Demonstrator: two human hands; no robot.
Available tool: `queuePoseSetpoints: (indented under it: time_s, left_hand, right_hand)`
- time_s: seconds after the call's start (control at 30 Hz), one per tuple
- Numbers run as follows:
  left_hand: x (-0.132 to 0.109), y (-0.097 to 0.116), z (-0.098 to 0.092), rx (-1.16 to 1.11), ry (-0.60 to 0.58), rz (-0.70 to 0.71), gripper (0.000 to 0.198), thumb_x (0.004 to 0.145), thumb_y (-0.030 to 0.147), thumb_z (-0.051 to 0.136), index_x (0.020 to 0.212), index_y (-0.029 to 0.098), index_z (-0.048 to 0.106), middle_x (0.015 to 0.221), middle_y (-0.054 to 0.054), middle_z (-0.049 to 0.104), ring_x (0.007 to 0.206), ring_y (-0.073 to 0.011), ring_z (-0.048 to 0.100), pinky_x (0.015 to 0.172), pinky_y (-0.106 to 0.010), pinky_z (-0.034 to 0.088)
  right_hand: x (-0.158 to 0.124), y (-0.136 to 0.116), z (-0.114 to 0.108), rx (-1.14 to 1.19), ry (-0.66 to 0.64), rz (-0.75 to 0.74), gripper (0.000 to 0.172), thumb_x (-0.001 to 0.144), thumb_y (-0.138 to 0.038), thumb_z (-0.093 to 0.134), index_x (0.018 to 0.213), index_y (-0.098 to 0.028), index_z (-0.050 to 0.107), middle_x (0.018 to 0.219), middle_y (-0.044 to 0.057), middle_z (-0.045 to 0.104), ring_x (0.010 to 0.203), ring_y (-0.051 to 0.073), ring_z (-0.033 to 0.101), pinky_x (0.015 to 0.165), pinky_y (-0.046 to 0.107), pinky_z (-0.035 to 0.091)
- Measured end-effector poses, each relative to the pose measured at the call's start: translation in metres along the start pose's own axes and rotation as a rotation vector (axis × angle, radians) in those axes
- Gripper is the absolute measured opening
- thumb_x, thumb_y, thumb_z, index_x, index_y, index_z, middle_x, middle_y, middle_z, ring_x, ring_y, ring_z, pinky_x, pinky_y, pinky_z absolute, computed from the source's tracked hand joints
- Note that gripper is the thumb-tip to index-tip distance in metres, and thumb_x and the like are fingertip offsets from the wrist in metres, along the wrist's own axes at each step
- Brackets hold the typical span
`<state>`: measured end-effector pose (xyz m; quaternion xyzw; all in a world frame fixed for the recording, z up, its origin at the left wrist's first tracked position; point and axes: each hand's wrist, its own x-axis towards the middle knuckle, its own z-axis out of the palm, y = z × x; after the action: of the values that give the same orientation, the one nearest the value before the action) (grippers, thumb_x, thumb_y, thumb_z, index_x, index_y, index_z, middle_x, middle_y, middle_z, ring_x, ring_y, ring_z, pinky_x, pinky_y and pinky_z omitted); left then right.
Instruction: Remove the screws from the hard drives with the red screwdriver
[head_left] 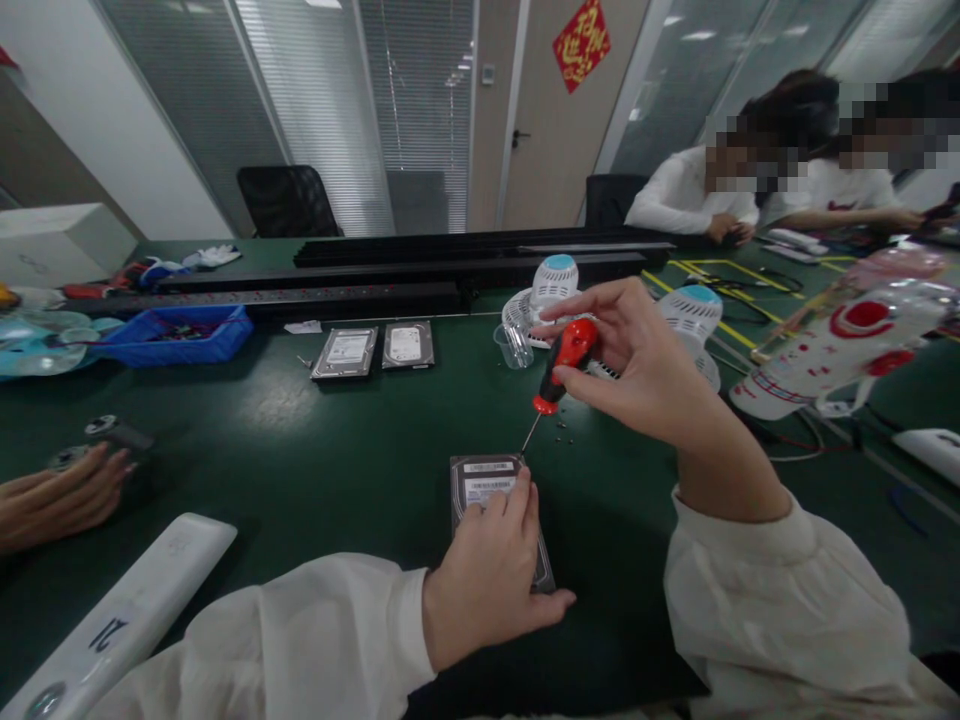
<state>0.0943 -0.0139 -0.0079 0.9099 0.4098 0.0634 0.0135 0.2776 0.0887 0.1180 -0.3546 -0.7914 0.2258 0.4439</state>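
Observation:
A hard drive [480, 482] with white labels lies on the green table in front of me. My left hand [491, 560] holds it down, fingers across its top and thumb out by its lower right side. Its index fingertip rests near the drive's far right corner. A red and black screwdriver [555, 378] is gripped by its handle in my right hand [630, 360]. The screwdriver slants down, its tip at that same corner; the screw under it is too small to make out. Several small screws [561, 438] lie to the right of the drive.
Two more hard drives [346, 352] and a clear plastic cup [514, 347] stand farther back. White fans [555, 290] are behind my right hand. A blue tray [176, 338], another person's hand [71, 500] and a white device [127, 615] are left; a bottle [840, 340] is right.

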Motion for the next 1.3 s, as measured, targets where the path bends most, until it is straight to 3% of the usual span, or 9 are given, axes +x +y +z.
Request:
queuePoseSetpoints:
  time_s: [0.1,0.3,0.5,0.7,0.9,1.0,1.1,1.2,1.3]
  left_hand:
    - [0.000,0.001,0.000,0.008,-0.001,-0.006,0.103,0.087,0.079,0.051,0.154,0.001,0.044,0.162,-0.024,0.041,0.119,-0.0345,0.060,0.088,-0.042,0.056]
    - [-0.001,0.002,-0.001,0.007,-0.001,-0.005,0.104,0.087,0.079,0.051,0.154,0.000,0.044,0.162,-0.024,0.041,0.119,-0.0348,0.060,0.087,-0.043,0.057]
    - [0.000,0.001,-0.002,-0.019,-0.022,-0.012,0.103,0.087,0.079,0.052,0.154,0.001,0.043,0.163,-0.024,0.039,0.120,-0.0342,0.059,0.091,-0.043,0.056]
    - [0.000,0.002,-0.002,-0.005,-0.010,-0.010,0.103,0.087,0.080,0.051,0.154,0.001,0.044,0.162,-0.025,0.040,0.120,-0.0346,0.060,0.089,-0.042,0.056]
    - [0.000,0.001,-0.001,0.001,-0.001,-0.005,0.104,0.087,0.079,0.052,0.154,0.000,0.044,0.161,-0.025,0.041,0.117,-0.0342,0.060,0.090,-0.043,0.056]
    - [0.000,0.001,-0.001,-0.002,-0.002,-0.006,0.105,0.086,0.079,0.053,0.154,-0.001,0.043,0.161,-0.025,0.041,0.119,-0.0347,0.060,0.091,-0.043,0.056]
    - [0.000,0.001,-0.001,-0.003,-0.010,-0.004,0.104,0.087,0.079,0.052,0.154,0.000,0.043,0.162,-0.025,0.040,0.120,-0.0348,0.059,0.091,-0.043,0.055]
    - [-0.001,0.001,0.000,-0.005,-0.015,-0.009,0.103,0.088,0.079,0.051,0.155,0.001,0.042,0.163,-0.024,0.039,0.120,-0.0350,0.059,0.091,-0.043,0.055]
    - [-0.001,0.000,0.000,0.000,-0.014,-0.001,0.103,0.088,0.079,0.049,0.155,0.001,0.042,0.163,-0.025,0.038,0.121,-0.0356,0.058,0.090,-0.043,0.055]
  right_hand:
    - [0.001,-0.004,0.001,-0.095,-0.047,-0.014,0.028,0.084,-0.018,0.067,0.110,-0.024,0.060,0.124,0.008,0.068,0.122,0.026,0.066,0.106,0.046,0.056]
    - [0.004,-0.003,0.003,-0.299,0.053,-0.085,0.037,0.085,-0.037,0.076,0.119,-0.023,0.072,0.115,0.008,0.073,0.106,0.026,0.069,0.096,0.048,0.058]
    - [-0.002,-0.004,0.002,-0.135,-0.023,-0.037,0.055,0.091,-0.020,0.062,0.145,-0.027,0.056,0.129,0.006,0.073,0.120,0.023,0.069,0.105,0.043,0.057]
    - [0.003,-0.004,0.007,-0.336,0.028,-0.079,0.041,0.085,-0.037,0.074,0.120,-0.017,0.068,0.115,0.011,0.075,0.104,0.026,0.072,0.091,0.044,0.058]
    - [0.003,-0.009,-0.001,-0.491,-0.021,-0.125,0.050,0.085,-0.023,0.058,0.135,-0.019,0.064,0.103,0.009,0.066,0.091,0.022,0.064,0.082,0.040,0.053]
    - [0.003,-0.009,-0.002,-0.542,-0.034,-0.118,0.047,0.092,-0.034,0.058,0.135,-0.017,0.064,0.104,0.010,0.067,0.087,0.022,0.062,0.079,0.039,0.050]
    - [0.003,-0.009,0.000,-0.553,0.020,-0.086,0.039,0.090,-0.047,0.068,0.117,-0.020,0.071,0.098,0.006,0.072,0.075,0.018,0.060,0.072,0.034,0.048]
    - [0.004,-0.010,0.000,-0.552,0.030,-0.062,0.030,0.088,-0.041,0.068,0.110,-0.020,0.072,0.086,0.003,0.072,0.065,0.015,0.057,0.064,0.031,0.044]
    - [0.003,-0.011,-0.004,-0.588,-0.011,-0.067,0.038,0.086,-0.031,0.060,0.119,-0.017,0.071,0.086,0.005,0.071,0.063,0.016,0.055,0.062,0.032,0.040]
